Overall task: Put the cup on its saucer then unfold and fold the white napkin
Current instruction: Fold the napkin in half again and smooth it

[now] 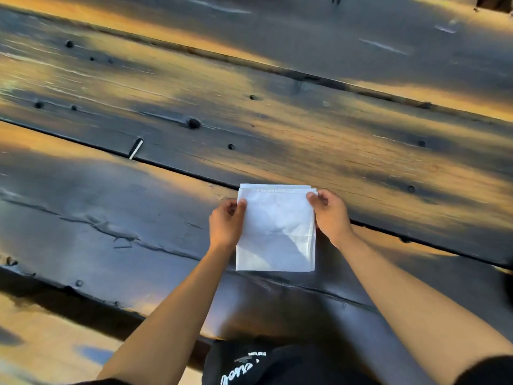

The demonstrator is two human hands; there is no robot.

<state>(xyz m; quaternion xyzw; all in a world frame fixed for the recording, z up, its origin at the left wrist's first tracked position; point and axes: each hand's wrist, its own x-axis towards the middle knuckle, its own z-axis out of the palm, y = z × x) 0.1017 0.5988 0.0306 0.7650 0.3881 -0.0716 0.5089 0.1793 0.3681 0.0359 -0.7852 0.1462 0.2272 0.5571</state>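
Note:
A white napkin lies folded into a square of several layers on the dark wooden table, near its front edge. My left hand pinches the napkin's left edge near the far corner, thumb on top. At the far right corner, my right hand pinches the right edge in the same way. No cup or saucer shows in this view.
The table is made of wide dark planks with gaps, knots and round nail heads. A small pale peg sticks out of a plank gap to the far left. The table's front edge runs diagonally at lower left, with floor below it.

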